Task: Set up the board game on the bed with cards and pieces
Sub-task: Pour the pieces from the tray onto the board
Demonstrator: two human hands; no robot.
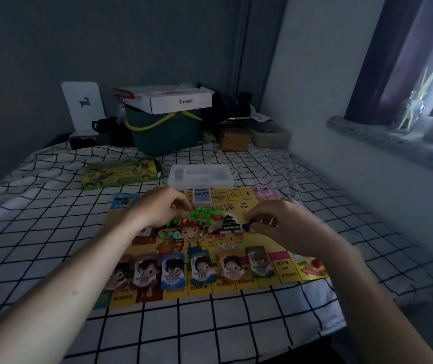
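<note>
A yellow game board (pixel 281 269) lies flat on the checked bed sheet. Several character cards (pixel 202 266) lie in a row along its near edge. A heap of small green and red pieces (pixel 202 216) sits at the board's middle. My left hand (pixel 160 208) reaches into the heap's left side with curled fingers that pinch at the pieces. My right hand (pixel 281 222) hovers right of the heap and pinches a small purple pawn (pixel 247 227). A blue card deck (pixel 202 197) stands at the board's far edge. A teal pawn (pixel 174 234) lies near the heap.
Beyond the board lie a clear plastic tray (pixel 201 176) and the green game box (pixel 120 173). A dark green bin (pixel 165 130) with a white carton on top stands at the bed's head. A stone window sill (pixel 383 140) runs along the right wall.
</note>
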